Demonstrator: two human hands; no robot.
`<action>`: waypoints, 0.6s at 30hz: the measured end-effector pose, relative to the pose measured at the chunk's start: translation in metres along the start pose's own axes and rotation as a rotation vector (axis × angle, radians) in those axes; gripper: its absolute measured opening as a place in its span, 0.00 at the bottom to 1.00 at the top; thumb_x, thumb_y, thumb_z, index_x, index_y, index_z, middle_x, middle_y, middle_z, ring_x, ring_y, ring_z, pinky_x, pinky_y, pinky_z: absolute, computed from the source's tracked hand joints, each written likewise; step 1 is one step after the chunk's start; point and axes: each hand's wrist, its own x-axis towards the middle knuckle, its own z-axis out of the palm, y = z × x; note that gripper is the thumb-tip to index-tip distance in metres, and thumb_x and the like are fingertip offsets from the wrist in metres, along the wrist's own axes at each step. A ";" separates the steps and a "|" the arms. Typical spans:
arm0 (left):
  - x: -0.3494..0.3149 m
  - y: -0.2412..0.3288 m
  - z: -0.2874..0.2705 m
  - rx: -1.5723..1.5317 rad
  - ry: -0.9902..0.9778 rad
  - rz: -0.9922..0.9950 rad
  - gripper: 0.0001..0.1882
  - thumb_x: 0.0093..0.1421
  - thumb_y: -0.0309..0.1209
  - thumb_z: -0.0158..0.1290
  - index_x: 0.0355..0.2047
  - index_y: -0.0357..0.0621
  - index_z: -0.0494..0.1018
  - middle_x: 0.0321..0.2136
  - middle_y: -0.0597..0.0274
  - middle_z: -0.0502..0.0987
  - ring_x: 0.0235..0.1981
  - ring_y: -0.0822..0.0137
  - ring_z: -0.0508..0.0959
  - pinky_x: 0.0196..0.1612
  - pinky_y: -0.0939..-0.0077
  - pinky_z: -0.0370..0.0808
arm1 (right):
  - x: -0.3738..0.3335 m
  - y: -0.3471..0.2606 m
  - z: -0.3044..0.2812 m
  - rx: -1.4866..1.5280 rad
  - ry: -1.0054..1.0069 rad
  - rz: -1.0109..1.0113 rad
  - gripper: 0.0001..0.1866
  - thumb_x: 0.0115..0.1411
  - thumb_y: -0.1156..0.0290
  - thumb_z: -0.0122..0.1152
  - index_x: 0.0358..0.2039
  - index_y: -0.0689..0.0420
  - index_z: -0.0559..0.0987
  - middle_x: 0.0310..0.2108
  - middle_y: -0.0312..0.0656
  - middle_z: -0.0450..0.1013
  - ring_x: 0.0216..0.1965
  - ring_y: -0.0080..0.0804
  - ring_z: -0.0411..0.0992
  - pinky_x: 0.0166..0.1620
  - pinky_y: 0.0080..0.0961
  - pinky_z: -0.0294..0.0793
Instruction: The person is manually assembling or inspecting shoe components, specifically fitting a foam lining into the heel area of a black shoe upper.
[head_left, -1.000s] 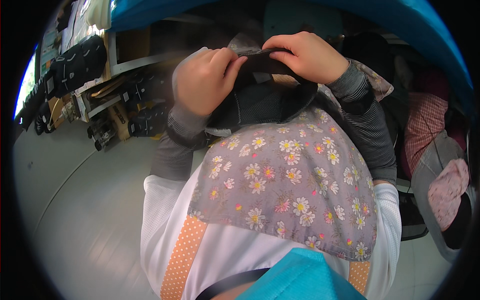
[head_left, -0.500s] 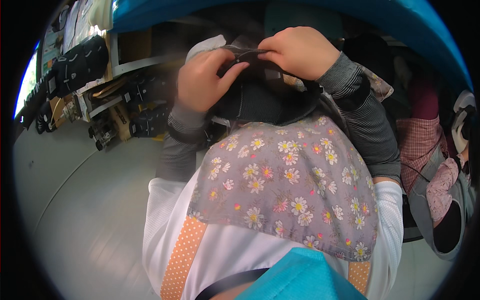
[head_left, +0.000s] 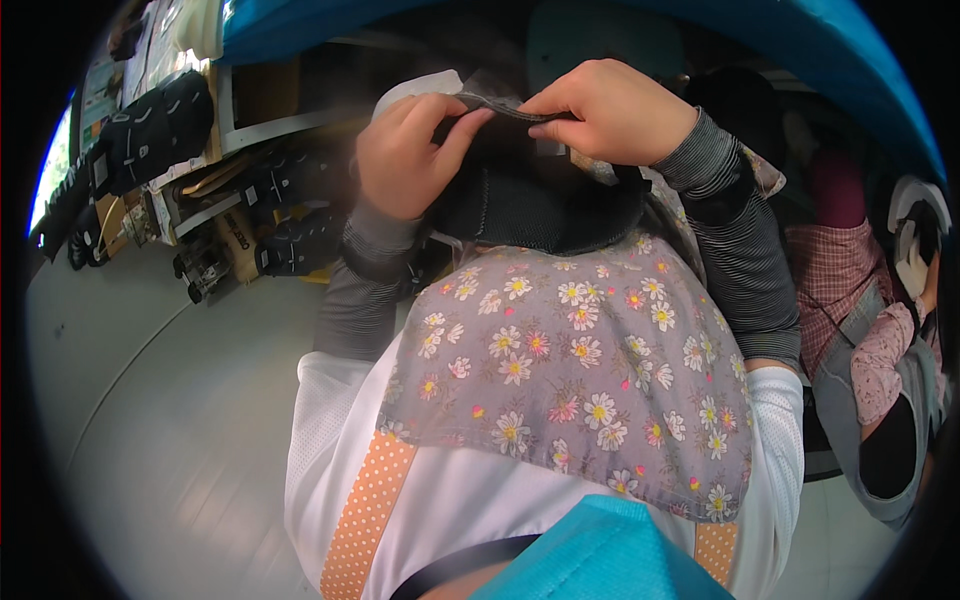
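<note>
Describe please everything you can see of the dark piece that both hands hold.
The dark fabric piece looks black, knitted or mesh-like, with a thin grey edge strip along its top. It is held up in front of the person's chest, above a flowered grey apron. The left hand pinches the top edge from the left, and the right hand grips it from the right. Its lower part hangs curved and touches the apron.

Both hands up high: left hand [head_left: 405, 155] and right hand [head_left: 612, 108] pinch the dark shoe piece [head_left: 530, 205] above the flowered apron [head_left: 570, 385].
</note>
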 end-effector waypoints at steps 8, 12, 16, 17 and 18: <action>-0.006 0.004 0.005 -0.020 -0.003 -0.168 0.12 0.49 0.34 0.66 0.25 0.41 0.76 0.20 0.58 0.75 0.20 0.61 0.74 0.23 0.72 0.70 | 0.021 -0.014 0.017 -0.348 0.200 -0.014 0.12 0.59 0.59 0.57 0.34 0.53 0.81 0.26 0.42 0.77 0.29 0.40 0.77 0.35 0.32 0.76; -0.012 -0.004 -0.011 -0.010 -0.122 -0.213 0.12 0.49 0.31 0.66 0.27 0.37 0.76 0.21 0.56 0.75 0.20 0.63 0.74 0.25 0.75 0.70 | 0.014 0.000 0.022 -0.187 0.299 -0.005 0.13 0.61 0.58 0.55 0.34 0.53 0.81 0.25 0.41 0.76 0.29 0.41 0.76 0.35 0.33 0.75; -0.018 -0.015 -0.014 -0.005 -0.110 -0.286 0.10 0.50 0.30 0.65 0.28 0.37 0.77 0.21 0.56 0.74 0.21 0.61 0.73 0.26 0.74 0.69 | 0.005 0.012 0.021 0.114 0.313 0.023 0.15 0.64 0.57 0.53 0.36 0.55 0.81 0.24 0.41 0.76 0.27 0.41 0.75 0.36 0.32 0.74; -0.016 -0.018 -0.014 0.081 -0.027 -0.206 0.10 0.50 0.30 0.65 0.28 0.38 0.77 0.20 0.56 0.74 0.21 0.62 0.72 0.26 0.74 0.69 | 0.005 0.016 0.023 0.121 0.358 -0.019 0.15 0.63 0.58 0.54 0.36 0.55 0.81 0.24 0.42 0.76 0.27 0.40 0.75 0.35 0.31 0.74; -0.014 -0.020 -0.014 0.167 0.056 -0.125 0.10 0.50 0.30 0.65 0.28 0.39 0.78 0.19 0.57 0.73 0.21 0.63 0.72 0.26 0.75 0.68 | 0.004 0.018 0.023 0.126 0.403 -0.061 0.15 0.63 0.58 0.55 0.37 0.56 0.81 0.24 0.42 0.76 0.27 0.39 0.74 0.34 0.31 0.73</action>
